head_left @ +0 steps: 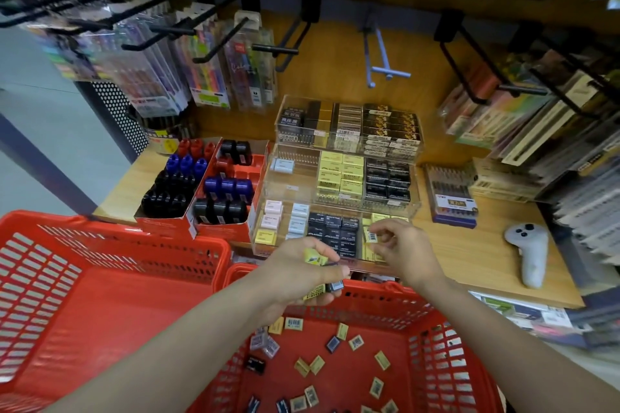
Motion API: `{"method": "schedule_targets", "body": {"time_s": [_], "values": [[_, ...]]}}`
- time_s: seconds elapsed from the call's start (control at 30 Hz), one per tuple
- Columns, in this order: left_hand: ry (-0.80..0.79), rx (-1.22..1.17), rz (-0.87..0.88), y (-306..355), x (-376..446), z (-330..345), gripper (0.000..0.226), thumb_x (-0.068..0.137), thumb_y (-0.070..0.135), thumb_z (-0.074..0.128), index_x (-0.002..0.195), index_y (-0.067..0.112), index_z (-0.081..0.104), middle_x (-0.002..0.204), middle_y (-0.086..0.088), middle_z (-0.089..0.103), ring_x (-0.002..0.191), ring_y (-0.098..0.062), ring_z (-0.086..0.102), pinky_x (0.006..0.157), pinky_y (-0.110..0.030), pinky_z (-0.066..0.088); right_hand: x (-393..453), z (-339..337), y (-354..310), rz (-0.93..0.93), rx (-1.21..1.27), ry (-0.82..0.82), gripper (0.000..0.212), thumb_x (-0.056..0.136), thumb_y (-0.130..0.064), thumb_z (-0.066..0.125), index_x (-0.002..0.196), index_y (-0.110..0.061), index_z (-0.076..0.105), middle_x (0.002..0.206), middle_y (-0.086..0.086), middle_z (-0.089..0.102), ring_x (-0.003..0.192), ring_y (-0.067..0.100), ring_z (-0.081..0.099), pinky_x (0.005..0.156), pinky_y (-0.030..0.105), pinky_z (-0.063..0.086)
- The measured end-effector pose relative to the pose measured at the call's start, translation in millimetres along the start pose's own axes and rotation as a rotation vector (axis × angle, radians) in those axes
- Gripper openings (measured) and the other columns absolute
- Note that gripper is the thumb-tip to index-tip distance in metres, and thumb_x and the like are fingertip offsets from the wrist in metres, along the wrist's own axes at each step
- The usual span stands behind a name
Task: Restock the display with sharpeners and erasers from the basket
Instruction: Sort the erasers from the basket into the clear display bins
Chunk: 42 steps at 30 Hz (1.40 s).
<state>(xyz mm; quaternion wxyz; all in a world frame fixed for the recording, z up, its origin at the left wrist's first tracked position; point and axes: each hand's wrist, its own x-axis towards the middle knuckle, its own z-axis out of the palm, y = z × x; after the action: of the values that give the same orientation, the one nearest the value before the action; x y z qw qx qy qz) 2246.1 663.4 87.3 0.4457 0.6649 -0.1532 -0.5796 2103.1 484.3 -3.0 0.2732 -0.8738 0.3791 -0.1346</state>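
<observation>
Even, fairly bright indoor light falls from above on the wooden shelf, with soft shadows only. Straight lines bow outward toward the picture's edges (a wide lens). The packets right of the shelf smear with motion blur.

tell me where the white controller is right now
The white controller lies on the wooden shelf, far right in the head view, beyond the right hand.
</observation>
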Motion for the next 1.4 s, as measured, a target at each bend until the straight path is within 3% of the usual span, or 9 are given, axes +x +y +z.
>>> {"method": "schedule_targets", "body": {"time_s": [0.23,0.37,0.47,0.6,0.73,0.93,1.07,1.2,1.4], "values": [[-0.004,-0.010,0.010,1,-4,0,0.030,0.082,0.012,0.079,0.108,0.007,0.067,0.096,-0.009,0.072,0.068,-0.013,0.071,0.057,-0.020,0.054,-4,-11,0,-0.010,0.028,-0.103,0.024,0.097,-0.027,0.059,0.120,-0.022,0.061,0.104,-0.005,0.059,0.086,0.004,0.061,0.075,0.018,0.051],[-0.019,-0.019,0.012,1,-4,2,0.030,0.082,0.012,0.079,0.108,0.007,0.066,0.099,-0.013,0.071,0.070,-0.015,0.071,0.058,-0.020,0.054,-9,-12,6,0.087,0.083,-0.101,0.022,0.101,-0.024,0.050,0.118,-0.020,0.064,0.085,0.001,0.070,0.078,0.019,0.067,0.073,0.041,0.057],[-0.025,-0.024,0.011,1,-5,3,0.030,0.083,0.012,0.079,0.109,0.008,0.066,0.096,-0.012,0.071,0.068,-0.015,0.071,0.057,-0.020,0.053,-8,-7,6,0.080,0.085,-0.096,0.019,0.098,-0.021,0.058,0.112,-0.019,0.071,0.086,-0.010,0.070,0.077,0.002,0.065,0.078,0.027,0.058],[-0.034,-0.027,0.007,1,-7,5,0.030,0.083,0.011,0.079,0.110,0.007,0.066,0.090,-0.007,0.070,0.063,-0.012,0.070,0.058,-0.022,0.055,-4,-1,-2,0.073,0.025,0.002,0.017,0.095,-0.017,0.064,0.107,-0.014,0.075,0.094,-0.002,0.072,0.066,-0.002,0.061,0.061,-0.001,0.041],[-0.037,-0.020,-0.003,0,-7,4,0.029,0.083,0.011,0.079,0.109,0.006,0.067,0.092,-0.007,0.068,0.059,-0.009,0.069,0.058,-0.022,0.055,-6,4,-6,0.076,0.050,-0.013,0.018,0.093,-0.010,0.065,0.107,-0.013,0.075,0.102,0.001,0.065,0.063,0.003,0.063,0.061,0.001,0.043],[-0.025,-0.029,-0.020,-1,-4,3,0.029,0.082,0.012,0.079,0.108,0.008,0.067,0.092,-0.006,0.069,0.062,-0.011,0.070,0.058,-0.021,0.055,-10,2,-6,-0.011,-0.115,-0.030,0.021,0.093,-0.017,0.066,0.112,-0.018,0.074,0.101,0.000,0.062,0.083,0.009,0.055,0.089,0.025,0.050],[-0.015,-0.075,-0.029,-1,-2,2,0.030,0.082,0.011,0.078,0.109,0.009,0.066,0.098,-0.012,0.071,0.072,-0.017,0.071,0.062,-0.023,0.058,-2,-4,-15,-0.103,-0.301,0.072,0.038,0.099,-0.024,0.054,0.137,-0.027,0.056,0.108,0.003,0.050,0.072,0.018,0.056,0.064,0.027,0.049],[0.059,-0.213,-0.032,-2,4,-1,0.029,0.087,0.002,0.072,0.113,0.010,0.063,0.115,-0.017,0.063,0.088,-0.023,0.070,0.063,-0.025,0.059,13,2,-6,-0.089,-0.628,-0.040,0.056,0.097,-0.013,0.057,0.144,-0.039,0.041,0.114,0.007,0.047,0.077,0.023,0.061,0.048,0.025,0.048],[0.036,-0.359,-0.028,2,8,-5,0.037,0.087,-0.012,0.064,0.118,0.008,0.061,0.117,-0.023,0.061,0.102,-0.033,0.069,0.071,-0.032,0.062,17,-1,16,-0.171,-0.768,-0.034,0.067,0.082,-0.002,0.072,0.138,-0.035,0.052,0.112,0.002,0.056,0.078,0.019,0.063,0.062,0.028,0.058]]}}
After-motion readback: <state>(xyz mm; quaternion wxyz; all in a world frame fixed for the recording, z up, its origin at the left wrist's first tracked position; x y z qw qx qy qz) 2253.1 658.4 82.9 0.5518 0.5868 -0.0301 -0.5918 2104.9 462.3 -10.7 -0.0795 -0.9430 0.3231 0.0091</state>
